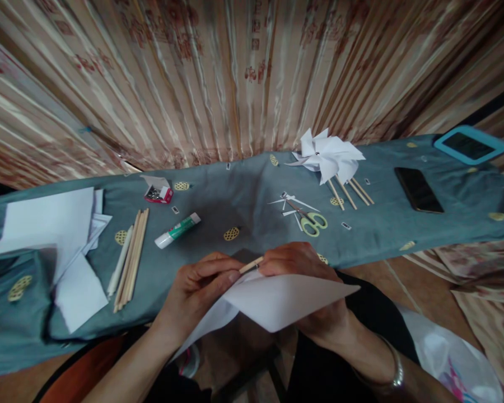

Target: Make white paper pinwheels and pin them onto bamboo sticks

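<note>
Just over the table's front edge, my left hand (201, 282) is closed around a thin wooden stick (251, 264), the thumb lying along it. My right hand (304, 260) is closed at the other end of the stick, on a folded white paper pinwheel (283, 302). Its paper blades hang below both hands and hide part of the right palm. Between the hands a small dark metal pin (257, 267) shows against the stick. How far it goes into the wood cannot be seen.
Beyond my hands lie scissors (314, 223) among paper strips, a glue stick (177, 230) and an opened red pin box (158, 193). Wooden sticks (132, 260) and white paper sheets (46, 218) are left; finished pinwheels (330, 154), a phone (418, 190) and a blue-framed tablet (470, 144) right.
</note>
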Action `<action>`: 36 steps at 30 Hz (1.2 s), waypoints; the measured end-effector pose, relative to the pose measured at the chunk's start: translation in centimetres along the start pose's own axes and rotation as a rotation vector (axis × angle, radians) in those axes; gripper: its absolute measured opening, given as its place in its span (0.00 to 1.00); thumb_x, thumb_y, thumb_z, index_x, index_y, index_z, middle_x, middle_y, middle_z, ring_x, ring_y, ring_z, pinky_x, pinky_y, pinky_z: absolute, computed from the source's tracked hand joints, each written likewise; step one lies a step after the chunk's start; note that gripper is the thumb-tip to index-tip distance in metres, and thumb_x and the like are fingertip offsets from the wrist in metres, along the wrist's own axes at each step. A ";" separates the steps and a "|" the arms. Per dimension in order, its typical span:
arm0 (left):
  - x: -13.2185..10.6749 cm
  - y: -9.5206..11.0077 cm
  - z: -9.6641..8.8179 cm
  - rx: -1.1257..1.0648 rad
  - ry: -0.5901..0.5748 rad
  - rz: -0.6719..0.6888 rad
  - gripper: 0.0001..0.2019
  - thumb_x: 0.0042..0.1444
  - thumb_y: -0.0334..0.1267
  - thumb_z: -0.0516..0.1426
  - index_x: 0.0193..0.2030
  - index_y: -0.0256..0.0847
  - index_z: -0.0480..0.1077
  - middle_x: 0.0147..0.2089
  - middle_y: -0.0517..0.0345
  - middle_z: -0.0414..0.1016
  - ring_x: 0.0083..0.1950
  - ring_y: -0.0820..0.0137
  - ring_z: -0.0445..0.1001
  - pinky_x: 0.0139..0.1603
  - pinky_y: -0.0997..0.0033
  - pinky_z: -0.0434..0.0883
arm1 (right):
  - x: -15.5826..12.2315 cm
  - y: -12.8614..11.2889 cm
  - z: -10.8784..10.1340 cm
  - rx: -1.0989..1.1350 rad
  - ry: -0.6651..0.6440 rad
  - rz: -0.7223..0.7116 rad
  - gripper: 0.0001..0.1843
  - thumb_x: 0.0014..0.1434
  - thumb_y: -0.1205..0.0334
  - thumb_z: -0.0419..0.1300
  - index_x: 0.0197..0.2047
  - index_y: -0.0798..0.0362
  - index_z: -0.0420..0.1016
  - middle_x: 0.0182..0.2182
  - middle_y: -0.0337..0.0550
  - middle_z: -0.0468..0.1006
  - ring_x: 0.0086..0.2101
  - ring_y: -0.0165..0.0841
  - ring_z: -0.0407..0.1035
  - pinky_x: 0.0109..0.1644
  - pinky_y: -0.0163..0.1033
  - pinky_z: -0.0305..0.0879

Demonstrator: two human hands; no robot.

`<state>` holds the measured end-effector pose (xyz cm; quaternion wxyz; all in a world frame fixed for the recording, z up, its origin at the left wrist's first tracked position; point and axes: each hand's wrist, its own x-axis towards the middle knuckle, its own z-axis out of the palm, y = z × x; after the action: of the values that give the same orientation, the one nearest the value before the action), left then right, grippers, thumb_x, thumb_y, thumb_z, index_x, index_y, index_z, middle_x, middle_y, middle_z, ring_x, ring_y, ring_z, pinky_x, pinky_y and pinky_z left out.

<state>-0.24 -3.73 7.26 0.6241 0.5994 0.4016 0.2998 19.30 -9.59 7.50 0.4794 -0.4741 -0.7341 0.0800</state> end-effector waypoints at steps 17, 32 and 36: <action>-0.3 0.4 0.5 -0.020 0.067 0.006 0.05 0.51 0.36 0.63 0.33 0.48 0.82 0.30 0.57 0.76 0.31 0.73 0.72 0.30 0.80 0.66 | 0.0 0.0 0.3 -0.004 0.011 -0.029 0.02 0.62 0.67 0.58 0.38 0.51 0.71 0.34 0.39 0.79 0.38 0.32 0.73 0.45 0.41 0.68; -0.2 0.5 0.7 -0.013 0.084 -0.010 0.05 0.50 0.36 0.63 0.32 0.44 0.82 0.30 0.55 0.76 0.31 0.72 0.72 0.30 0.78 0.67 | -0.4 0.4 0.2 0.007 -0.030 -0.047 0.03 0.62 0.65 0.58 0.40 0.52 0.72 0.37 0.41 0.80 0.40 0.33 0.73 0.47 0.42 0.68; -0.2 0.7 0.7 -0.018 0.074 -0.020 0.05 0.51 0.37 0.63 0.32 0.43 0.82 0.30 0.55 0.76 0.31 0.71 0.72 0.29 0.77 0.67 | -0.2 0.3 0.1 0.018 -0.021 -0.032 0.02 0.62 0.65 0.59 0.39 0.51 0.71 0.36 0.41 0.80 0.39 0.33 0.74 0.46 0.42 0.68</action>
<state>0.37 -4.18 7.97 0.6171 0.5782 0.4278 0.3191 19.36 -9.54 7.16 0.4770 -0.4571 -0.7460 0.0839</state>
